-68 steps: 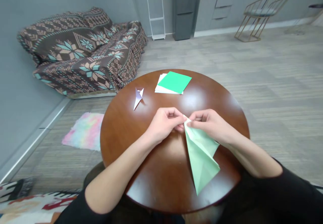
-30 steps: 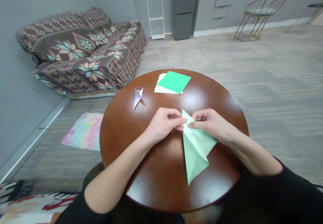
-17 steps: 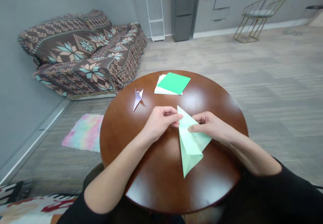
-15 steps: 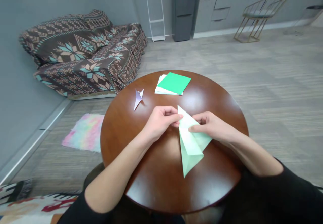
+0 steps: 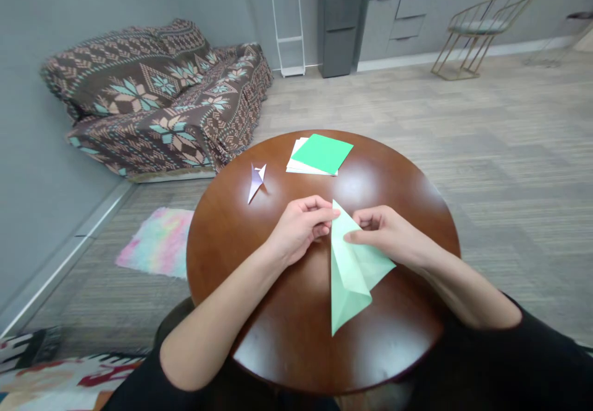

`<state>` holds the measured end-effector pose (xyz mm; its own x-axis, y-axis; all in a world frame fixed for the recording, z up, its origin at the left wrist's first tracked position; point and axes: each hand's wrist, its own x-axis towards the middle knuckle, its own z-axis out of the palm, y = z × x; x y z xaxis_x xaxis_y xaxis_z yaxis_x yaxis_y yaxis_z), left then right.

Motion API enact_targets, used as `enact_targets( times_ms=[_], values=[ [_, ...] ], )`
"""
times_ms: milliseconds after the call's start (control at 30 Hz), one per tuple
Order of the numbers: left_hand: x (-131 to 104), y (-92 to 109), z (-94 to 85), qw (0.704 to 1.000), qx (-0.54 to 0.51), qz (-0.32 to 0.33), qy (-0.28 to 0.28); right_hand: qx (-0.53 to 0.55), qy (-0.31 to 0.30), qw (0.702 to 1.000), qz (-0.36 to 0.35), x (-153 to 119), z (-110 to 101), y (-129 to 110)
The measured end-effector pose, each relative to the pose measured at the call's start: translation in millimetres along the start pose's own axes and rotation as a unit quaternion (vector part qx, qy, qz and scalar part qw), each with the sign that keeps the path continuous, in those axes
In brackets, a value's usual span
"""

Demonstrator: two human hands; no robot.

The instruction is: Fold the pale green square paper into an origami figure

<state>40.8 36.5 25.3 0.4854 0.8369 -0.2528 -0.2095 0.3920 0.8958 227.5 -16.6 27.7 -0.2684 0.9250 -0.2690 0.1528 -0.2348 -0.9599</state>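
Note:
A partly folded pale green paper (image 5: 348, 275) is held above the round brown table (image 5: 278, 349), its long left edge nearly upright and a loose flap on its right. My left hand (image 5: 303, 225) pinches the paper near its top corner between thumb and fingers. On the right side, my right hand (image 5: 382, 232) grips the paper, thumb on its front face and fingers behind. A small folded purple and white paper piece (image 5: 256, 182) lies on the table at the left.
Green and white paper sheets (image 5: 323, 153) are stacked near the table's far edge. Beyond it stand a sofa with a patterned cover (image 5: 171, 102), a pastel fluffy rug (image 5: 157, 241), a gold-framed chair (image 5: 479, 26) and grey cabinets (image 5: 380, 28).
The green paper has turned slightly, its lower tip moving left and down and its right corner reaching further right. Both hands keep their grip.

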Motion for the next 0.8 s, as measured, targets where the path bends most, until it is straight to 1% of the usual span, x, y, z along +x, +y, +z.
enact_targets(
  times_ms=[100, 267, 400, 600, 700, 800],
  values=[
    [1, 1, -1.5, 1.0, -0.014, 0.007, 0.012, -0.013, -0.007, 1.0, 0.008, -1, 1, -1],
    [3, 4, -5.5, 1.0, -0.025, 0.011, 0.015, -0.023, -0.026, 0.999, 0.01, -3, 1, -1],
    [1, 9, -5.3, 0.998, -0.034, 0.036, 0.031, -0.018, -0.038, 0.999, 0.011, -2, 1, -1],
    [-1, 3, -1.5, 0.996, 0.079, 0.045, -0.005, 0.027, -0.011, 0.999, 0.023, -1, 0, -2],
    [0, -1, -2.5, 0.994, 0.094, 0.058, -0.004, 0.031, 0.006, 0.999, 0.021, -1, 2, -4],
    [1, -3, -3.3, 0.993, 0.104, 0.047, -0.011, 0.045, 0.034, 0.998, 0.002, -1, 4, -5]
  ],
)
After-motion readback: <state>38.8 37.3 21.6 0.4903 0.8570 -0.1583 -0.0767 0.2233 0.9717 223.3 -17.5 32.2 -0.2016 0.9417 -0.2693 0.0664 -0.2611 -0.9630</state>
